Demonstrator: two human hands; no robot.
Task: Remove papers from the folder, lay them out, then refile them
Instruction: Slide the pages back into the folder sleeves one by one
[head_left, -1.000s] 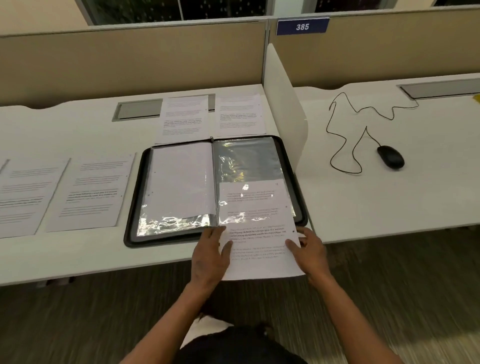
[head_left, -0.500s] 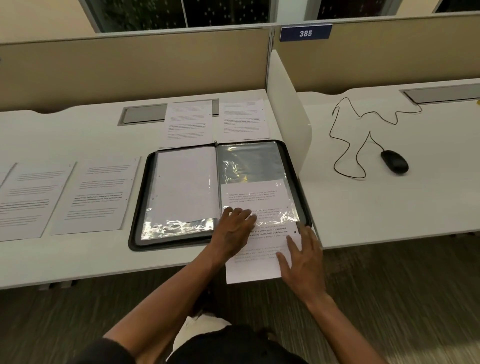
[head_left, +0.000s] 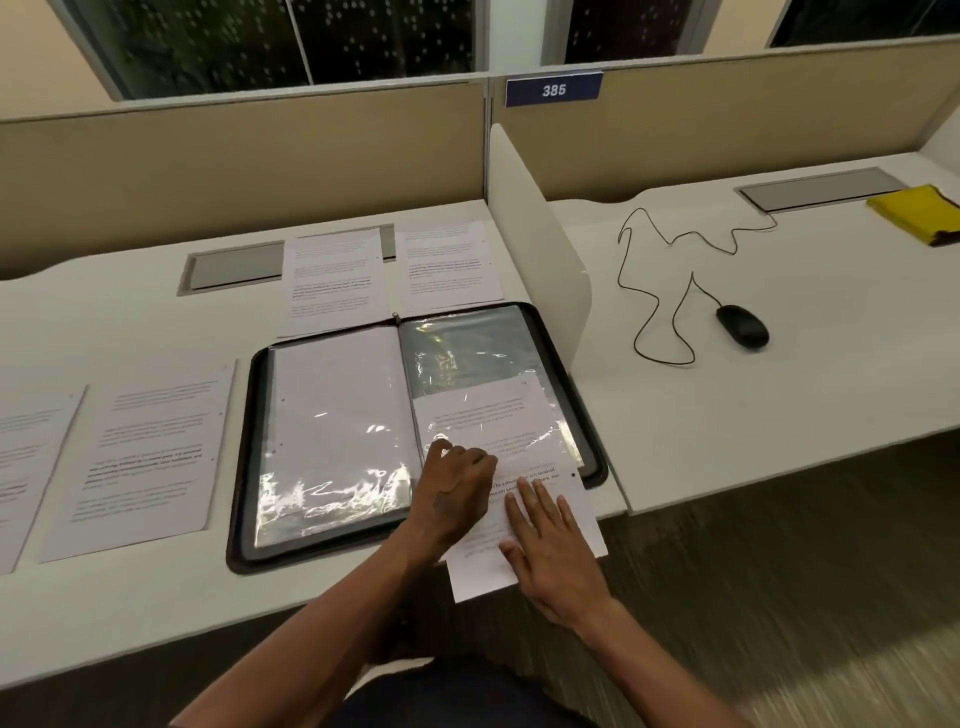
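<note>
A black zip folder (head_left: 240, 467) lies open on the white desk, with clear plastic sleeves on both sides. The left sleeve (head_left: 337, 405) holds a blank-looking sheet. A printed paper (head_left: 480, 415) sits halfway inside the right sleeve (head_left: 467, 343), and its lower half hangs over the desk's front edge. My left hand (head_left: 457, 486) has its fingers curled at the right sleeve's lower opening and grips the plastic edge. My right hand (head_left: 553, 545) lies flat on the paper's exposed lower half, fingers straight.
Two printed sheets (head_left: 150, 441) (head_left: 23, 467) lie left of the folder, and two more (head_left: 332, 275) (head_left: 447, 260) lie behind it. A white divider (head_left: 540, 249) stands to the folder's right. Beyond it are a wired mouse (head_left: 742, 326) and a yellow cloth (head_left: 917, 213).
The paper has slid further up into the right sleeve. My left hand moved from the paper's left edge to the sleeve opening. My right hand shifted from the right edge onto the sheet.
</note>
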